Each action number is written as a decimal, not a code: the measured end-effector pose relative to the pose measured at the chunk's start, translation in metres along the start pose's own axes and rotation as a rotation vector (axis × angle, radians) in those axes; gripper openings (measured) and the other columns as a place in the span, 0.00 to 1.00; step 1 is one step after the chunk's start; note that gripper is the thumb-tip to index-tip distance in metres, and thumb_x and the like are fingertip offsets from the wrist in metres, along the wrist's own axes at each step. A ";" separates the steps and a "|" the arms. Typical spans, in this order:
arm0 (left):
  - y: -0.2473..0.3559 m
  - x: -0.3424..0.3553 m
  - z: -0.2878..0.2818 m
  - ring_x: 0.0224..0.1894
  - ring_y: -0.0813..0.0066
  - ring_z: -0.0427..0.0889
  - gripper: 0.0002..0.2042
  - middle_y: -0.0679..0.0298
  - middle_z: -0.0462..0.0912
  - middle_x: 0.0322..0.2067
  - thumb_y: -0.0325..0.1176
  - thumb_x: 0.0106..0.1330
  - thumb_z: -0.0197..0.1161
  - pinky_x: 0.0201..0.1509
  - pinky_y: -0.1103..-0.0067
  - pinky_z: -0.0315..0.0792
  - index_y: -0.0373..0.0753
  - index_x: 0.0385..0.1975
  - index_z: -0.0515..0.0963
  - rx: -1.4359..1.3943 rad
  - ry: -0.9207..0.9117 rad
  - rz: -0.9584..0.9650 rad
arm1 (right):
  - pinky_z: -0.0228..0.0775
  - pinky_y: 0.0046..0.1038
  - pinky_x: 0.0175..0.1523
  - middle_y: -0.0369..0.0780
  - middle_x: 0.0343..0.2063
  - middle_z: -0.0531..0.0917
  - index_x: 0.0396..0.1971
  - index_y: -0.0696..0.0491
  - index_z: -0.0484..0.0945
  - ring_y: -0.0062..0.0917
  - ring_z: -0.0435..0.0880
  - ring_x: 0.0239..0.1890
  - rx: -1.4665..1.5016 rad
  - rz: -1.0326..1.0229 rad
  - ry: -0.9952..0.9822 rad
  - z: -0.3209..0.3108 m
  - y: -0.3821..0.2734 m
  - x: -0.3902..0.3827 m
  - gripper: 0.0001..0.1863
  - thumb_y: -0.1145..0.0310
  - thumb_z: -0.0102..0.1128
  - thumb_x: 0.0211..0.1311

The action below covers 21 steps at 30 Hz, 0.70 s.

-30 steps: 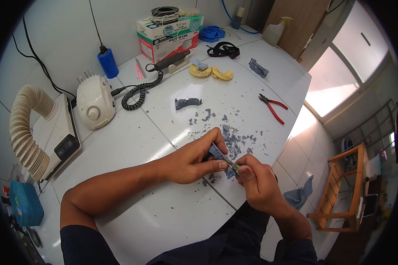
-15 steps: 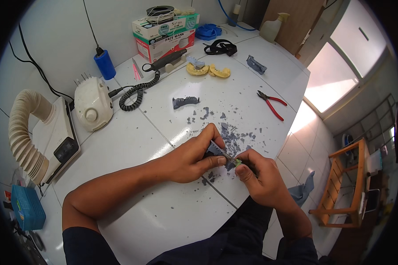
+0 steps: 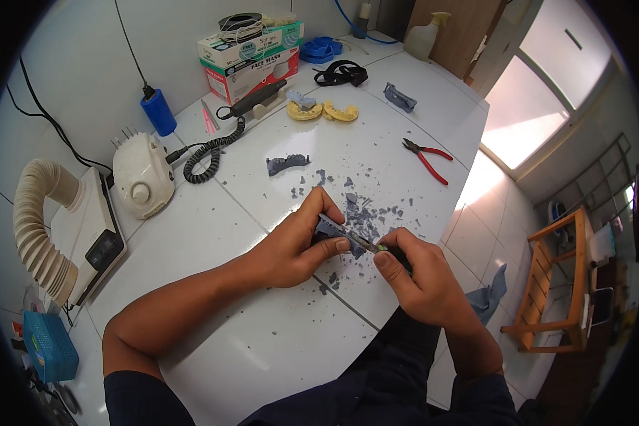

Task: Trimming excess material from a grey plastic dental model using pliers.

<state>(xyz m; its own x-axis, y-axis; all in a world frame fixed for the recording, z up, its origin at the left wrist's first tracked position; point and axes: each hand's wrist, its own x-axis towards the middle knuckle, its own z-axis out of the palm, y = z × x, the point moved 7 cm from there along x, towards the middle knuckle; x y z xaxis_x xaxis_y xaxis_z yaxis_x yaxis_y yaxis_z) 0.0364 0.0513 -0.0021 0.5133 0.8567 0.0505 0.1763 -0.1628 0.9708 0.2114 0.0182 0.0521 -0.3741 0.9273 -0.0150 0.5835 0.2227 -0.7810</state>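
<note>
My left hand [image 3: 299, 246] is closed around a grey dental impression piece [image 3: 326, 226], thumb on its near side and fingers over the far side. In my right hand [image 3: 424, 282] is a small knife [image 3: 363, 242] with a green and dark handle, mostly covered by my fingers. Its metal blade points left and touches the right end of the piece. Beneath and beyond both hands lie many grey shavings [image 3: 362, 212]. A second grey toothed piece [image 3: 287, 164] rests farther left on the white tiled table [image 3: 213, 305].
Red-handled cutters [image 3: 429, 160] lie at the right. Farther back are yellow dental casts [image 3: 341, 112], another grey piece [image 3: 400, 98], a black strap [image 3: 341, 73] and stacked boxes [image 3: 252, 74]. A handpiece control unit [image 3: 143, 177] and a hose-fitted extractor [image 3: 85, 227] stand left.
The whole view has shifted slightly. More of the knife blade shows now, lying along the grey piece, and my right hand has turned a little. Both hands keep their hold.
</note>
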 end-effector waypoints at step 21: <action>0.010 -0.003 0.006 0.41 0.81 0.75 0.16 0.62 0.75 0.38 0.28 0.73 0.64 0.43 0.78 0.70 0.39 0.50 0.63 0.153 -0.032 0.109 | 0.72 0.37 0.38 0.51 0.26 0.82 0.40 0.64 0.75 0.40 0.83 0.29 -0.125 -0.231 0.113 0.009 -0.005 -0.002 0.20 0.58 0.60 0.75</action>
<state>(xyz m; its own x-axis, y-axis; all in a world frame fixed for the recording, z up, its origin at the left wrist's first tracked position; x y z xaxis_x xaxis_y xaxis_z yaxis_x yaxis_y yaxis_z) 0.0419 0.0444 0.0063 0.5626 0.8141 0.1439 0.2420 -0.3286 0.9129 0.2021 0.0128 0.0505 -0.4289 0.8736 0.2301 0.5791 0.4613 -0.6722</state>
